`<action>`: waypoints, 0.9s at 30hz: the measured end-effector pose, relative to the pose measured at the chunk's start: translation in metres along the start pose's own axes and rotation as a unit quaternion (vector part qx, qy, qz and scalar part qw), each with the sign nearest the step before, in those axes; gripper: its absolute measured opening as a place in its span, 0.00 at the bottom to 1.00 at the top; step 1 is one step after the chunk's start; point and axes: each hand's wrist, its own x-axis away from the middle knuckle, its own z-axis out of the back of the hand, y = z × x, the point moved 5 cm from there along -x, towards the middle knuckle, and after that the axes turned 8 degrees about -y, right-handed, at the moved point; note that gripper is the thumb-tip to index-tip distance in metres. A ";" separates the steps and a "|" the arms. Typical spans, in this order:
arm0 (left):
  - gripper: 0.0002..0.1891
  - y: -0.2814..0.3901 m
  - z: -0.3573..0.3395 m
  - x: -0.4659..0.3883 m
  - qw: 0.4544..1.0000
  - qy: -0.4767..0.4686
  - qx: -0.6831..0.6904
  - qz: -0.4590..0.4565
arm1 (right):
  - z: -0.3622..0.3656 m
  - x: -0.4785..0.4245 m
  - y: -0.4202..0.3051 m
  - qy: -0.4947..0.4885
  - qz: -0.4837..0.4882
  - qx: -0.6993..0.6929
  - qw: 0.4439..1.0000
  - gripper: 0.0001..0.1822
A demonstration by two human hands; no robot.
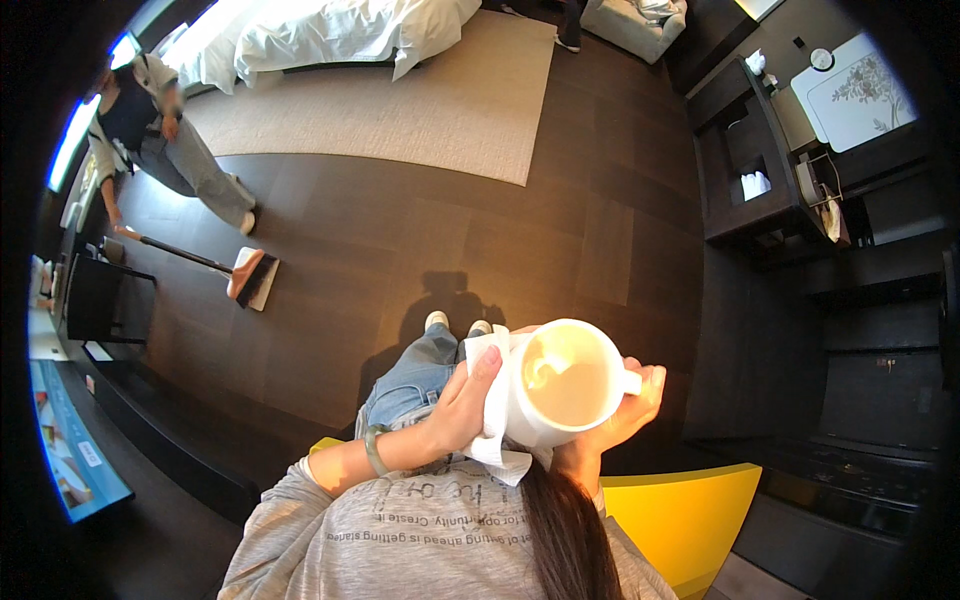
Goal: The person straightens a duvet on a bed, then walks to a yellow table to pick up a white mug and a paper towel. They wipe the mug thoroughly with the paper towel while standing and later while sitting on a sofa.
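Observation:
A white mug [568,379] is held in front of my chest, its open mouth facing up toward me. A warm glare lights the inside, and I cannot tell whether it holds any liquid. My left hand [459,405] presses a white paper tissue [496,409] against the mug's left side, thumb on top and fingers mostly hidden. My right hand [630,409] supports the mug from the right, around and below its handle [632,382]. Part of that hand is hidden behind the mug.
Behind me is a yellow panel [675,517]. Dark cabinetry [765,165] lines the right side. At left, a person [161,127] holds a broom [251,277] with a dustpan. A bed [337,34] and a beige rug [450,112] lie ahead; another person's leg [570,30] shows beyond.

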 end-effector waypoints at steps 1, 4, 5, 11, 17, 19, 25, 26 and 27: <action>0.25 0.002 0.000 0.000 1.000 0.000 -0.011 -0.017 | 0.001 0.000 -0.003 -0.055 0.049 0.008 0.997 0.19; 0.30 0.008 0.002 -0.001 0.999 -0.001 -0.005 -0.035 | -0.002 0.007 -0.002 -0.096 0.133 -0.078 0.983 0.21; 0.32 0.013 0.003 -0.003 0.999 -0.003 0.004 -0.035 | -0.005 0.007 -0.004 -0.128 0.125 -0.146 0.973 0.21; 0.32 0.019 0.000 -0.009 0.986 -0.159 0.049 0.025 | -0.009 0.019 0.009 -0.102 -0.173 -0.092 0.975 0.21; 0.28 -0.009 -0.003 -0.002 0.983 -0.137 0.117 0.037 | -0.006 0.024 0.024 -0.030 -0.238 -0.173 0.955 0.14; 0.29 -0.007 -0.006 0.000 0.982 -0.121 0.138 0.043 | -0.003 0.024 0.021 0.017 -0.191 -0.138 0.972 0.12; 0.34 0.006 -0.014 -0.003 0.966 -0.052 -0.207 -0.144 | 0.013 0.013 0.007 0.060 0.042 0.057 0.996 0.18; 0.33 0.008 -0.013 -0.001 0.969 -0.053 -0.195 -0.141 | 0.011 0.011 0.005 0.042 0.061 0.050 0.996 0.19; 0.31 0.017 -0.012 -0.002 0.965 -0.062 -0.197 -0.164 | 0.008 0.011 0.001 0.026 0.082 0.044 0.995 0.21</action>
